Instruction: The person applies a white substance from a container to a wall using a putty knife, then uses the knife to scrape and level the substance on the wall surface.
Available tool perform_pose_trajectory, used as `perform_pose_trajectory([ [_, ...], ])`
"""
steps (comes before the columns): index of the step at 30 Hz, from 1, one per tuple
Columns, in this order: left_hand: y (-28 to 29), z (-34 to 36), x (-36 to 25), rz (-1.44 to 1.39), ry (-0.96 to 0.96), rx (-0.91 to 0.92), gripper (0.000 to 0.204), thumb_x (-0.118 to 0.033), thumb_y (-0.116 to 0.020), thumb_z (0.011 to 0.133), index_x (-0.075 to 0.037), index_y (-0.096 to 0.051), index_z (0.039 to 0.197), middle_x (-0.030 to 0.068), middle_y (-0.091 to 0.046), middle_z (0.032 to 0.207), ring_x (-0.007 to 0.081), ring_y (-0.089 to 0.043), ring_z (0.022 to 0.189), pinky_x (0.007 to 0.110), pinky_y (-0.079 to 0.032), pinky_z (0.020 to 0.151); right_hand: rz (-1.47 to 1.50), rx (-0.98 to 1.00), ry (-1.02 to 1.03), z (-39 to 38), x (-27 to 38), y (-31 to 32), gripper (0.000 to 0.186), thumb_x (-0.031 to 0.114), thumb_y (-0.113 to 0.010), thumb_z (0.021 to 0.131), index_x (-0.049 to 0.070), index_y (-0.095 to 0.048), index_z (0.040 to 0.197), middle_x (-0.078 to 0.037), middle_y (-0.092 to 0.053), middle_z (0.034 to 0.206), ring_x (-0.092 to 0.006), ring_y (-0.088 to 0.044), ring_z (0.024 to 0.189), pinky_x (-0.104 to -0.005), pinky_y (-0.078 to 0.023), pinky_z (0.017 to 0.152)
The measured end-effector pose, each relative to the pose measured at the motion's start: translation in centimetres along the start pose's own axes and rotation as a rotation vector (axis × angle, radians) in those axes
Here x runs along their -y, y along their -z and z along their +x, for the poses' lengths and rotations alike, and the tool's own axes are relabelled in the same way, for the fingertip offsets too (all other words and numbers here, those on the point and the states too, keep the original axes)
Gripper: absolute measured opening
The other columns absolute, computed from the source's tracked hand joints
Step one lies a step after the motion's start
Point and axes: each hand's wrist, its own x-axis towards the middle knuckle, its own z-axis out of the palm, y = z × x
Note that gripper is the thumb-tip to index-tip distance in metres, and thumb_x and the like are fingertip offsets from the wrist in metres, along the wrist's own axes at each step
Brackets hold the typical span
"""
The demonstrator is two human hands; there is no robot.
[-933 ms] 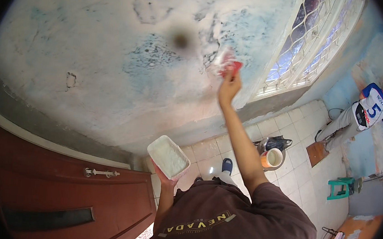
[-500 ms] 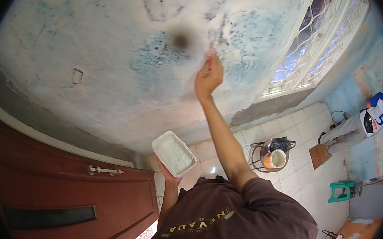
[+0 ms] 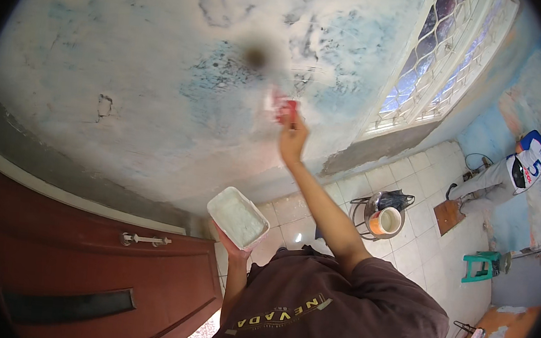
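Before the wall [image 3: 149,87], right fingers [image 3: 293,123] clasp a red tool [image 3: 286,111], left fingers [image 3: 221,235] a white tub [image 3: 260,238].

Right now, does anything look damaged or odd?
Yes: the wall has patchy marks and, at left, a cracked spot, so its surface looks damaged. The dark blur up-left of the right hand may be a lens smudge.

The pale tiled floor [image 3: 414,252] spreads across the right of the frame, bearing a round stool [image 3: 376,203] topped by a bucket [image 3: 380,222] and black bag [image 3: 398,199], a brown board [image 3: 448,218] and a green stool [image 3: 480,269].
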Motion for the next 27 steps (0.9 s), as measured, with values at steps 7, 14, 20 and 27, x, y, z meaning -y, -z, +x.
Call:
perform_pose_trajectory([
  [7,-0.4,0.5,1.0,0.002,0.097,0.024,0.084,-0.078,-0.045,0.101,-0.019,-0.041,0.161,0.0097,-0.057,0.153,0.0341,-0.059,0.137,0.06,-0.055,0.107,-0.104,-0.535,-0.007,11.2,-8.6,12.6,0.033,0.028,-0.062,0.11,-0.002,-0.073,0.12,-0.008,-0.074,0.095,-0.0169,-0.066,0.085,-0.0343,-0.052,0.078],
  [14,0.5,-0.1,0.4,0.002,0.075,-0.062,0.084,-0.077,-0.046,0.101,-0.019,-0.043,0.16,0.0098,-0.057,0.153,0.0356,-0.061,0.135,0.062,-0.057,0.105,-0.129,-0.594,-0.051,9.7,-4.7,4.6,0.036,0.025,-0.061,0.11,-0.007,-0.07,0.124,-0.017,-0.078,0.111,-0.0284,-0.073,0.098,-0.0399,-0.055,0.091],
  [20,0.6,-1.1,0.1,-0.003,0.037,-0.08,0.081,-0.076,-0.042,0.102,-0.019,-0.043,0.16,0.0098,-0.059,0.151,0.0342,-0.062,0.133,0.059,-0.057,0.106,-0.073,-0.417,0.007,5.4,1.8,-4.8,0.037,0.022,-0.055,0.113,-0.005,-0.07,0.134,-0.022,-0.075,0.128,-0.0343,-0.072,0.116,-0.0385,-0.054,0.098],
  [27,-0.2,-1.8,-0.6,0.03,-0.021,-0.039,0.081,-0.076,-0.043,0.102,-0.019,-0.043,0.16,0.0092,-0.058,0.151,0.0339,-0.062,0.133,0.06,-0.056,0.107,-0.008,0.124,0.111,-2.5,5.1,-9.6,0.027,0.02,-0.065,0.109,0.0,-0.074,0.124,-0.012,-0.077,0.101,-0.0142,-0.068,0.086,-0.0311,-0.054,0.075],
])
